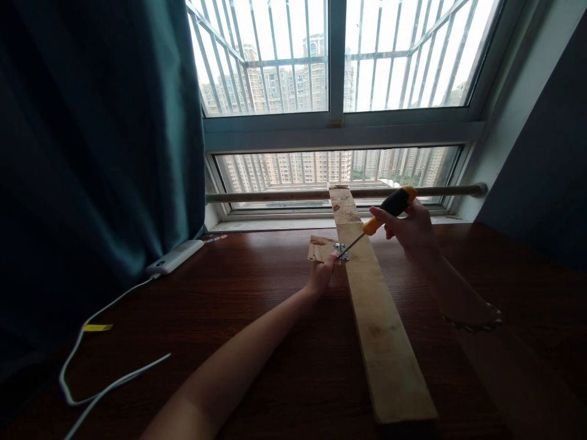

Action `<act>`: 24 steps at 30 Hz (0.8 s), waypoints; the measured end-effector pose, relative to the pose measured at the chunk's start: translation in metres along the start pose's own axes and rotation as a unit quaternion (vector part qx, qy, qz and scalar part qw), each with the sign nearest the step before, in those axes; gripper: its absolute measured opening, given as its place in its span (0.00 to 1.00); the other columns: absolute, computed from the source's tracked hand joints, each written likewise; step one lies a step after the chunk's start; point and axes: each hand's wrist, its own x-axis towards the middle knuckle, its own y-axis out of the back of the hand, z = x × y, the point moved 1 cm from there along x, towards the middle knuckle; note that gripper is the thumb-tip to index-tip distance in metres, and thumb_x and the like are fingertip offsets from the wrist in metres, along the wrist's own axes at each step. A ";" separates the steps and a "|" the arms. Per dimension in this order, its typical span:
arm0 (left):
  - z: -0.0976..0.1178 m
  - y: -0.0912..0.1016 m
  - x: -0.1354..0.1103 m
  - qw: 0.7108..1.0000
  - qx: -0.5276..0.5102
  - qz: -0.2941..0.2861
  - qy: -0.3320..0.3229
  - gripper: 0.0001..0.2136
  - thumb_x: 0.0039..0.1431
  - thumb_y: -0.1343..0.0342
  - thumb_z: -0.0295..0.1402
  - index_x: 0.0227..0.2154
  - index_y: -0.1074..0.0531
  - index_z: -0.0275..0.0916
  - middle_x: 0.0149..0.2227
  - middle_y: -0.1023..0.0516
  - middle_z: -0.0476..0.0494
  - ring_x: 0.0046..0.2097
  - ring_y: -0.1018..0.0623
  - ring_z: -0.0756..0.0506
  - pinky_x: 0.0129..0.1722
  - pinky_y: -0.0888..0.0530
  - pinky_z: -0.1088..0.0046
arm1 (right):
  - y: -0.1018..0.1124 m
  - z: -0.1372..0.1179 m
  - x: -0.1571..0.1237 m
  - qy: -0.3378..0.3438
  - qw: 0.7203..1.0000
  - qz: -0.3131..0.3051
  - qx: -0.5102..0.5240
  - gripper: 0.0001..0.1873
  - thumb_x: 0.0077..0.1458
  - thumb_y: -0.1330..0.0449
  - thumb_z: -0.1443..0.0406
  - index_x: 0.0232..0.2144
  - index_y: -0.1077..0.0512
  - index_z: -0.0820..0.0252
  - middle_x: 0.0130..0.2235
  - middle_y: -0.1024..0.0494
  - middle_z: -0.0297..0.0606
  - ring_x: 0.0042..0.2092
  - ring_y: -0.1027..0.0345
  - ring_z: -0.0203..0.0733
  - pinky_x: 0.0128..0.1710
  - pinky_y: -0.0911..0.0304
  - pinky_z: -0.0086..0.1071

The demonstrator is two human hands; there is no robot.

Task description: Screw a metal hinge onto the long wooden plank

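A long wooden plank (383,318) runs from the near side toward the window, its far end at the metal rail. Against its left edge lies a small wooden board (320,249), with a metal hinge (342,249) spanning the two. My left hand (322,274) grips the near edge of the small board, fingertips close to the hinge; some fingers are hidden. A yellow and black screwdriver (389,209) is in my right hand (411,229), fingers closed around its handle. Its shaft slants down to the left, the tip at the hinge.
A white power strip (175,256) with a white cable (68,366) lies at the left beside a dark curtain (105,134). A yellow tag (98,327) is on the cable. The metal rail (275,195) crosses in front of the barred window, above the dark wooden surface (257,275).
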 end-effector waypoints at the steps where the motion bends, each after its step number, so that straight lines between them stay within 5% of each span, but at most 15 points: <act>1: 0.000 0.000 0.000 1.000 0.000 -0.003 0.002 0.04 0.47 0.44 0.30 0.24 0.28 0.36 0.24 0.23 0.43 0.40 0.23 0.43 0.41 0.29 0.69 | 0.000 0.000 0.000 -0.015 1.000 -0.004 0.009 0.25 0.29 0.31 0.54 0.27 0.36 0.61 0.23 0.30 0.30 0.16 0.39 0.31 0.10 0.43 0.24; 10: -0.002 0.001 0.000 1.000 0.006 -0.016 0.008 0.05 0.48 0.45 0.32 0.23 0.28 0.36 0.24 0.23 0.43 0.40 0.23 0.43 0.42 0.29 0.69 | 0.011 -0.024 -0.004 -0.062 0.979 -0.171 0.091 0.27 0.29 0.29 0.63 0.36 0.30 0.61 0.36 0.24 0.39 0.30 0.27 0.41 0.24 0.31 0.30; 18: -0.003 0.001 -0.002 1.000 0.014 -0.011 0.001 0.05 0.48 0.45 0.32 0.22 0.29 0.36 0.24 0.23 0.43 0.42 0.23 0.42 0.43 0.29 0.67 | -0.004 -0.010 -0.008 -0.066 0.996 -0.049 0.033 0.19 0.32 0.31 0.57 0.18 0.34 0.64 0.14 0.33 0.30 0.14 0.40 0.31 0.09 0.45 0.23; 24: 0.000 0.000 -0.006 1.000 0.020 -0.001 -0.017 0.04 0.47 0.44 0.31 0.24 0.28 0.35 0.27 0.22 0.42 0.42 0.24 0.41 0.46 0.31 0.66 | -0.002 -0.022 -0.013 -0.101 0.987 -0.106 0.073 0.19 0.32 0.30 0.61 0.26 0.32 0.64 0.26 0.24 0.39 0.23 0.28 0.40 0.18 0.31 0.29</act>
